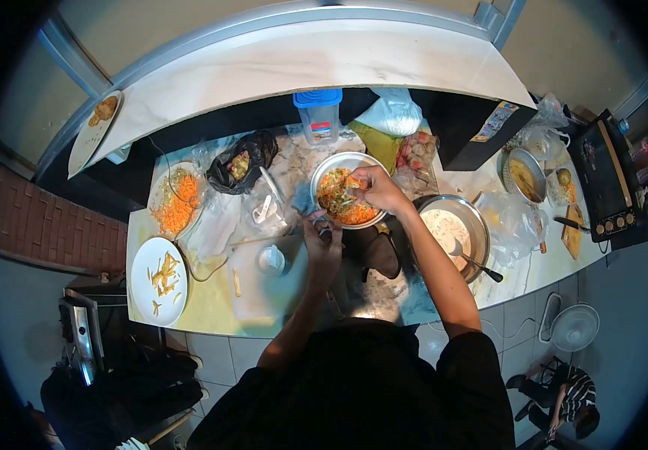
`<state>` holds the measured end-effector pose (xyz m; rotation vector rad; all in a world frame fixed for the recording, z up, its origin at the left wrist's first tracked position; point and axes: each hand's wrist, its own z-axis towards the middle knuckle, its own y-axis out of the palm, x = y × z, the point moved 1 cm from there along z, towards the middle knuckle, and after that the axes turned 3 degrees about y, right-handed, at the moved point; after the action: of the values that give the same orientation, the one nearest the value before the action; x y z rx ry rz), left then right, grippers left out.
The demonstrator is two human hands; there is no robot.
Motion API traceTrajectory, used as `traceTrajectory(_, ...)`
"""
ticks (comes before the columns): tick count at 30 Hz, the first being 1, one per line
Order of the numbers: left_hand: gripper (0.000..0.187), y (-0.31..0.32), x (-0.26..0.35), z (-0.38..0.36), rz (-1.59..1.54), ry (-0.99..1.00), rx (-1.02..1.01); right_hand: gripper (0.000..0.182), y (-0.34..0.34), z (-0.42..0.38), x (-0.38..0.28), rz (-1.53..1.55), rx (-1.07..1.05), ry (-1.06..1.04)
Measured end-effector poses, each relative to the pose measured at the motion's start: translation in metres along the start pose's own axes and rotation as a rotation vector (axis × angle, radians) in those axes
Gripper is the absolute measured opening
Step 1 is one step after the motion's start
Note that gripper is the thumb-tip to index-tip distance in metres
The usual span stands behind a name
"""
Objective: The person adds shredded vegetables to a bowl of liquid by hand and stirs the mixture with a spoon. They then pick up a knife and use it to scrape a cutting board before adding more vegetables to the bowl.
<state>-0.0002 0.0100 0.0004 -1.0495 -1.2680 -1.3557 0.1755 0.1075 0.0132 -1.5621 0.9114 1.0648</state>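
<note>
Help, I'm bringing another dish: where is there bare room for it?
The raised shelf is bare right of its plate. A smaller patch runs along the counter's front edge, between the ladle and wooden board. It is crowded around the vegetable bowl: right hand in it, left hand beside it, black bag and steel pot close by.

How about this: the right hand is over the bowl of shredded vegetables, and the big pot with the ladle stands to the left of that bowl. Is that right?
Not quite: the head view shows the pot with the ladle to the right of the bowl, not the left. The right hand is indeed over the bowl of shredded vegetables.
</note>
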Motion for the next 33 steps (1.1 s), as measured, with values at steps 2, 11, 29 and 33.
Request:
traceTrajectory(2,0.039,-0.001,0.002,0.002,-0.003,-0.001,0.006,0.019,0.0,-0.002,-0.004,0.119,0.009,0.065)
traceTrajectory(11,0.037,0.006,0.002,0.0,-0.038,0.004,-0.02,0.013,-0.008,-0.013,-0.013,0.33,0.071,0.095)
traceTrajectory(29,0.032,0.045,0.005,-0.007,-0.185,0.028,-0.239,0.016,-0.135,-0.213,-0.098,0.142,0.433,-0.03)
traceTrajectory(33,0.03,0.058,0.006,-0.011,-0.197,0.047,-0.33,0.014,-0.137,-0.25,-0.091,0.002,0.481,0.124)
